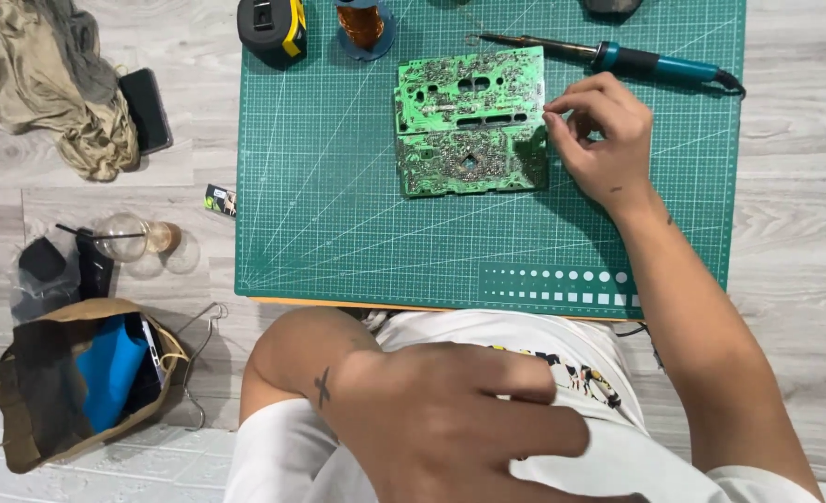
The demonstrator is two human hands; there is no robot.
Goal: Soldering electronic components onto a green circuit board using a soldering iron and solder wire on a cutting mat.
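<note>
1. Right hand (604, 140) sits at the right edge of the circuit board (470, 121), thumb and forefinger pinched together right at the board's upper right corner. Can't tell whether there's anything tiny between them, too small to make out.
2. The board lies solder side up on the green cutting mat (338, 224), in the far middle part of it.
3. Left hand (459, 424) is down near the camera, lying flat on the person's lap with fingers spread loose, holding nothing. It rests on the white shorts (618, 456).
4. A soldering iron (618, 58) with a blue handle lies on the mat just beyond the right hand, tip pointing left, apart from the board.
5. At the far edge of the mat there's a copper wire spool (363, 23), with a yellow and black tape measure (271, 28) just to its left.
6. Off the mat on the left: a crumpled beige cloth (49, 84) with a dark phone (145, 110) beside it, a clear glass bulb thing (129, 237), and a brown paper bag (68, 382) with something blue inside.
</note>
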